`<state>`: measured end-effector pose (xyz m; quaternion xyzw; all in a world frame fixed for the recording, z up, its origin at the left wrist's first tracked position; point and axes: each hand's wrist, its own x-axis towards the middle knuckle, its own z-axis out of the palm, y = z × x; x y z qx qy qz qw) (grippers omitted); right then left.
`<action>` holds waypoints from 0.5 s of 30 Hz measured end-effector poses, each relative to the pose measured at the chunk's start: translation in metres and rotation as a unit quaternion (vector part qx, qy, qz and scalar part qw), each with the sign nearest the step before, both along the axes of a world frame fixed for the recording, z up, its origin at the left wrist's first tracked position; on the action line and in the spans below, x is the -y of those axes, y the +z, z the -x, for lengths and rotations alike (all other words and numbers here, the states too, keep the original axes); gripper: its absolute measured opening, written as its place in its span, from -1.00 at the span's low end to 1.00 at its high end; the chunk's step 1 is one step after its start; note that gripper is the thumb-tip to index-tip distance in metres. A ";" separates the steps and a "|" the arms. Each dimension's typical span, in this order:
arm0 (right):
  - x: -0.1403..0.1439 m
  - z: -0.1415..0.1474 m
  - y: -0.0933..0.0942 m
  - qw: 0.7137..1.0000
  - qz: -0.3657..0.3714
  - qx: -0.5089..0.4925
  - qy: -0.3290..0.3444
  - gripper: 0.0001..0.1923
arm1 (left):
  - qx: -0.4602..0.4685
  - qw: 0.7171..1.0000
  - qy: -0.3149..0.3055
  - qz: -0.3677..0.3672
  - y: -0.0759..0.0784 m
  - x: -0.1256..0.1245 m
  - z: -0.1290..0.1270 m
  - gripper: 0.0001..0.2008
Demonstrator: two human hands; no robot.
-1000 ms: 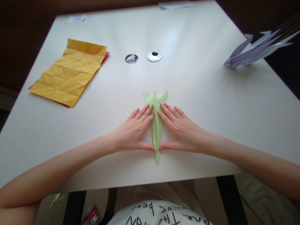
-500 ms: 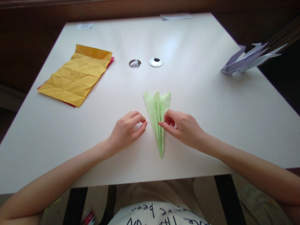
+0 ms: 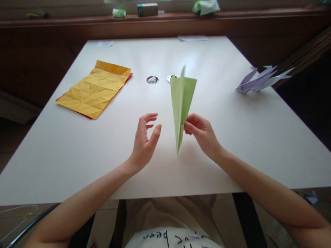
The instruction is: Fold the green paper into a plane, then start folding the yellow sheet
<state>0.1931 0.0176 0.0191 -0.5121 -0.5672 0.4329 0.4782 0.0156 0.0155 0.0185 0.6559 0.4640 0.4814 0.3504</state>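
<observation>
A light green folded paper, long and tapering to a point toward me, is held up over the white table. My right hand pinches its right edge between thumb and fingers. A raised fold runs lengthwise along the paper, and its wide end tilts upward, away from me. To the left of it, my left hand is open, thumb and fingers apart, touching nothing.
Creased yellow paper lies over a red sheet at the left. A purple folded-paper figure stands at the right edge. Two round holes sit mid-table, one at the left, another partly behind the green paper. Small packages line the ledge beyond.
The green paper has been lifted off the table and turned over in my right hand. My left hand has opened from a loose curl. The view has tilted up, showing the ledge.
</observation>
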 end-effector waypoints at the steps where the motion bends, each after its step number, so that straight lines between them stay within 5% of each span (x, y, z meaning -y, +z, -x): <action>1: 0.001 0.001 -0.002 0.998 0.011 -0.068 0.007 -0.84 | 0.006 1.000 -0.016 0.003 -0.003 0.001 0.000 -0.74; 8: 0.009 0.004 -0.010 0.981 0.021 -0.194 -0.016 -0.88 | -0.034 0.994 -0.100 -0.014 -0.005 0.003 0.003 -0.43; 15: 0.010 0.001 -0.009 0.989 -0.001 -0.146 0.023 -0.93 | 0.004 0.998 -0.064 0.004 -0.003 0.002 0.005 -0.74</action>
